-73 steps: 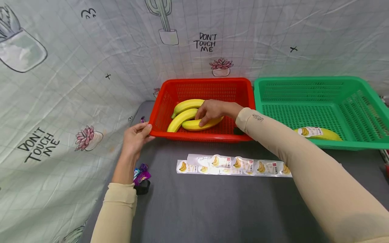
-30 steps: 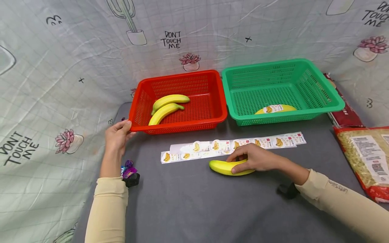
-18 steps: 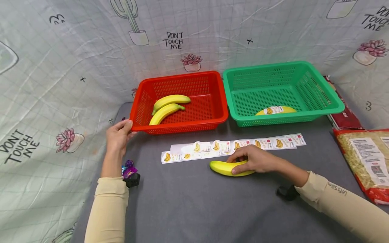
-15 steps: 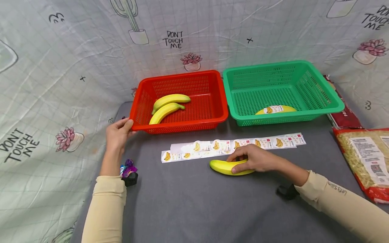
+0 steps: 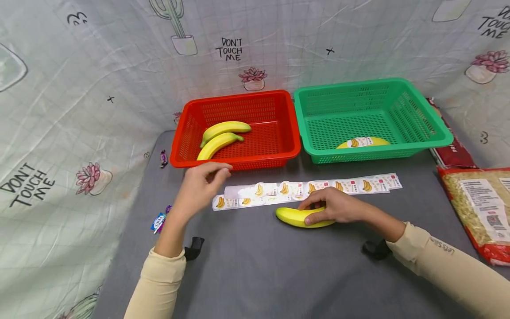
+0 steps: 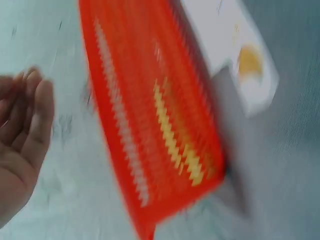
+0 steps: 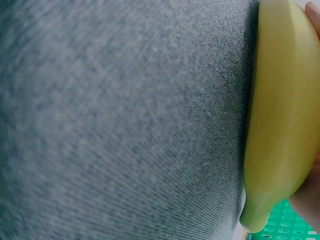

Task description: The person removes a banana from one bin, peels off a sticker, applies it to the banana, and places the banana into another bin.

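My right hand [image 5: 338, 206] grips a yellow banana [image 5: 292, 217] that lies on the grey table, just in front of overlapping strips of banana stickers [image 5: 364, 186]. The right wrist view shows that banana [image 7: 280, 105] up close, its stem end downward. In front of the red basket [image 5: 267, 160], my left hand [image 5: 201, 188] is in the air near the strips' left end, holding nothing, its fingers loosely bent. Two bananas [image 5: 217, 145] rest inside the red basket. The left wrist view is blurred, with the left hand [image 6: 22, 145] beside the basket.
A green basket [image 5: 414, 148] to the right of the red one holds a banana with a sticker [image 5: 378, 141]. Wrapped candies [image 5: 159, 221] lie at the table's left side. At the right edge are a red-trimmed bag of grains [image 5: 478, 212] and a dark red packet [image 5: 454, 150].
My right hand has brought a banana out of the red basket to the table, where it stays. My left hand has let go of the basket's corner and moved right, toward the strips.
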Demonstrator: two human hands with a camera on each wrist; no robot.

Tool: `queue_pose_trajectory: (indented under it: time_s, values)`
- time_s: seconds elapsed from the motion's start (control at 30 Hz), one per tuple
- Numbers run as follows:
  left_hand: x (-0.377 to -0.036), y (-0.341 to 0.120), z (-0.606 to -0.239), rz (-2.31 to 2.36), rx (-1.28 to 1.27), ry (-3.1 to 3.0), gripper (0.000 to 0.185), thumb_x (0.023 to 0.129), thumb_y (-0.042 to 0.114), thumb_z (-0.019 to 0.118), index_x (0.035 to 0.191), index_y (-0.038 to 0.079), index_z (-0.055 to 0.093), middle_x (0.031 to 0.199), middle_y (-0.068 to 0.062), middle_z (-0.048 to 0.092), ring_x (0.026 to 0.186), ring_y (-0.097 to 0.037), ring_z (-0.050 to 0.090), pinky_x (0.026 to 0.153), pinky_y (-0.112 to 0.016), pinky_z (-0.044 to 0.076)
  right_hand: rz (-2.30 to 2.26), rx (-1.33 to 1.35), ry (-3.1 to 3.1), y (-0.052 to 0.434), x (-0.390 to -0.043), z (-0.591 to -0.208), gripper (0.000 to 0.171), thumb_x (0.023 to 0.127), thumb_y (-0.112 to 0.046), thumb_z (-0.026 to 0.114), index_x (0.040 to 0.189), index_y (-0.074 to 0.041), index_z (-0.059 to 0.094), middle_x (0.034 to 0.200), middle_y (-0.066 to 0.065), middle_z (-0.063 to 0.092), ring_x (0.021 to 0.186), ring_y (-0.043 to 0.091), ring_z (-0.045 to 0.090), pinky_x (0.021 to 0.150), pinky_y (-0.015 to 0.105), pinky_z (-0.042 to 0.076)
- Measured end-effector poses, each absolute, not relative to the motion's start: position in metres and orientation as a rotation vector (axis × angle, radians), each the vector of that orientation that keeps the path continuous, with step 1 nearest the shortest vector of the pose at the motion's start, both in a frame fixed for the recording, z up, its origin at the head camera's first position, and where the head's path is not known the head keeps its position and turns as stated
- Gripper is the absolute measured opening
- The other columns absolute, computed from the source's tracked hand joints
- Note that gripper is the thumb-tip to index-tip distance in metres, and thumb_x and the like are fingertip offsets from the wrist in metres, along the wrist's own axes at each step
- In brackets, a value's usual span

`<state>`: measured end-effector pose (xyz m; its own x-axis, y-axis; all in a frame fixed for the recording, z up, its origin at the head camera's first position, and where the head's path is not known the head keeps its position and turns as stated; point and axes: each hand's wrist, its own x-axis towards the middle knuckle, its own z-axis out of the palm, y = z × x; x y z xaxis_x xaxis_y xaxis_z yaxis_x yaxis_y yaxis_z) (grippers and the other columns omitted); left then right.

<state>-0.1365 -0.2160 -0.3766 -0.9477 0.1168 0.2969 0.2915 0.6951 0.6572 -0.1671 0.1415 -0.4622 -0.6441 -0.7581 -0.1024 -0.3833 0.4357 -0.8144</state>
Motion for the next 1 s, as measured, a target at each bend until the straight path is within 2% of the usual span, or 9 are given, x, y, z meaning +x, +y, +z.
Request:
queue_pose_trajectory:
  time_s: [0.1, 0.17, 0.33, 0.57, 0.77, 1.0]
  values:
    - [-0.150, -0.195, -0.396, -1.078, -0.364, -2.966, 0.022, 0.100, 0.015, 0.063, 0.116, 0.007, 0.075, 0.114, -0.009, 0.075, 0.096, -0.022, 0.067, 0.087, -0.036, 0.055, -1.096, -0.941, 2.230, 0.144, -0.169, -0.462, 0.031, 0.086, -0.035, 0.082, 0.113, -0.021, 0.077, 0.104, -0.004, 0.073, 0.087, 0.011, 0.061, 0.077, 0.025, 0.050]
    - [-0.165, -0.187, -0.411, -1.046, -0.328, -3.094, 0.022, 0.099, 0.013, 0.062, 0.116, 0.007, 0.075, 0.115, -0.010, 0.075, 0.098, -0.024, 0.066, 0.089, -0.041, 0.053, -1.105, -0.936, 2.220, 0.146, -0.171, -0.464, 0.030, 0.086, -0.034, 0.082, 0.113, -0.020, 0.077, 0.104, -0.003, 0.074, 0.087, 0.011, 0.060, 0.077, 0.025, 0.050]
    - [-0.188, -0.180, -0.434, -0.894, -0.259, -3.290, 0.025, 0.094, 0.008, 0.061, 0.114, 0.003, 0.075, 0.109, -0.012, 0.074, 0.097, -0.023, 0.065, 0.089, -0.040, 0.052, -1.113, -0.945, 2.209, 0.143, -0.171, -0.467, 0.029, 0.087, -0.033, 0.082, 0.113, -0.020, 0.077, 0.103, -0.004, 0.073, 0.087, 0.010, 0.060, 0.077, 0.025, 0.050]
    - [-0.192, -0.178, -0.442, -0.739, -0.173, -3.332, 0.020, 0.091, 0.007, 0.065, 0.109, 0.007, 0.075, 0.106, -0.009, 0.072, 0.100, -0.023, 0.063, 0.094, -0.042, 0.049, -1.111, -0.925, 2.213, 0.140, -0.171, -0.466, 0.030, 0.086, -0.034, 0.082, 0.112, -0.020, 0.078, 0.102, -0.003, 0.073, 0.087, 0.014, 0.060, 0.077, 0.025, 0.049]
    - [-0.192, -0.175, -0.444, -0.618, -0.208, -3.303, 0.013, 0.091, 0.009, 0.065, 0.098, 0.011, 0.076, 0.093, -0.005, 0.072, 0.088, -0.021, 0.062, 0.085, -0.040, 0.049, -1.120, -0.918, 2.213, 0.142, -0.170, -0.465, 0.029, 0.086, -0.032, 0.082, 0.112, -0.019, 0.077, 0.102, -0.002, 0.073, 0.087, 0.014, 0.060, 0.076, 0.026, 0.049]
    - [-0.190, -0.173, -0.443, -0.671, -0.211, -3.266, 0.009, 0.093, 0.009, 0.069, 0.096, 0.010, 0.077, 0.090, -0.006, 0.072, 0.085, -0.021, 0.062, 0.081, -0.037, 0.048, -1.142, -0.943, 2.209, 0.142, -0.168, -0.466, 0.029, 0.085, -0.032, 0.083, 0.111, -0.019, 0.078, 0.101, -0.002, 0.073, 0.086, 0.014, 0.060, 0.076, 0.025, 0.049]
